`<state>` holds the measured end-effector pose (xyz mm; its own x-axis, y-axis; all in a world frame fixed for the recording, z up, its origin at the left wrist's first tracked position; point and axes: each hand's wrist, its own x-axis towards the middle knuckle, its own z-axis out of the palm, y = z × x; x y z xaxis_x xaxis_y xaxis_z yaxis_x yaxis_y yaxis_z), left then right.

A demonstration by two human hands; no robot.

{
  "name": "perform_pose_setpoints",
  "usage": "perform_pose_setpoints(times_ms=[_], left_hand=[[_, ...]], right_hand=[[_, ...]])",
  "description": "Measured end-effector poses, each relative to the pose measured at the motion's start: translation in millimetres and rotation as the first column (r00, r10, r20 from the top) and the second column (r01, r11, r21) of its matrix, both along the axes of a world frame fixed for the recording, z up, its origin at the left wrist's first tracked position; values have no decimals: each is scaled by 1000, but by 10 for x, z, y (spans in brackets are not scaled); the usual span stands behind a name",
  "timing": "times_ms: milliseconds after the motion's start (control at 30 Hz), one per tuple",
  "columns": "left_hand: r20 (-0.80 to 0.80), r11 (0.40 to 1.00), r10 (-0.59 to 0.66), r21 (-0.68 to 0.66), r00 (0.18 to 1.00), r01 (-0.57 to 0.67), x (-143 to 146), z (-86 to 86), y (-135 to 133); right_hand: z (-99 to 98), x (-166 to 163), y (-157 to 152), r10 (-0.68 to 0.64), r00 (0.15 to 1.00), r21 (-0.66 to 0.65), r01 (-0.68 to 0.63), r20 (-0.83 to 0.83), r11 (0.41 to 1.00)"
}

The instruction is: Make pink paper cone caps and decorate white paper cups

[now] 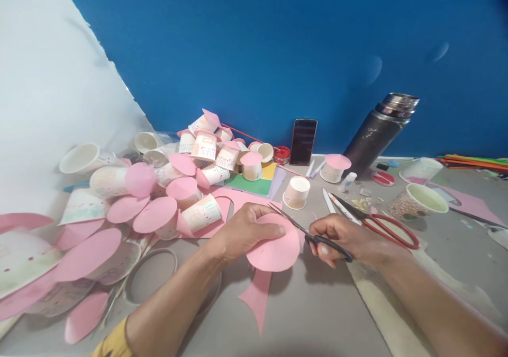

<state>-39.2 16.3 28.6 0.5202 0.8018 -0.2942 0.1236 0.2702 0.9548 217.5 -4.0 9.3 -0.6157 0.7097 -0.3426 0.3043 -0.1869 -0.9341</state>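
Note:
My left hand [248, 230] pinches a round piece of pink paper [275, 253], its thumb lying across the top of the disc. Black-handled scissors [296, 223] are gripped in my right hand [337, 238], with the fingers through the handle loops. Their blades point up and left at the disc's far edge, and part of them passes beside the paper. A pointed pink offcut [256, 301] lies on the grey table below the disc. Just beyond my hands stands an upside-down white paper cup [297, 193] without a pink top.
Many paper cups with pink discs [154, 214] crowd the left side. Red-handled scissors [391, 230], markers [328, 201] and a patterned cup [416, 203] lie to the right. A phone [303, 142] and a dark flask [377, 132] lean at the blue wall. A tape ring [174, 261] sits near my left forearm.

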Motion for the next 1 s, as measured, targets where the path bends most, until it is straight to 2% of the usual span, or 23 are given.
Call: perform_pose_setpoints(times_ms=[433,733,1000], left_hand=[[-3,1000,11,-27,1000,-12,-9,-7,0],[-17,1000,-1,5,1000,1,7,17,-13],[-14,1000,9,-16,1000,-9,5,4,-1]], right_hand=[[-61,13,-2,-35,998,34,33,58,999],[-39,25,6,31,999,21,-31,-27,999],[-65,37,9,-2,1000,17,2,28,1000]])
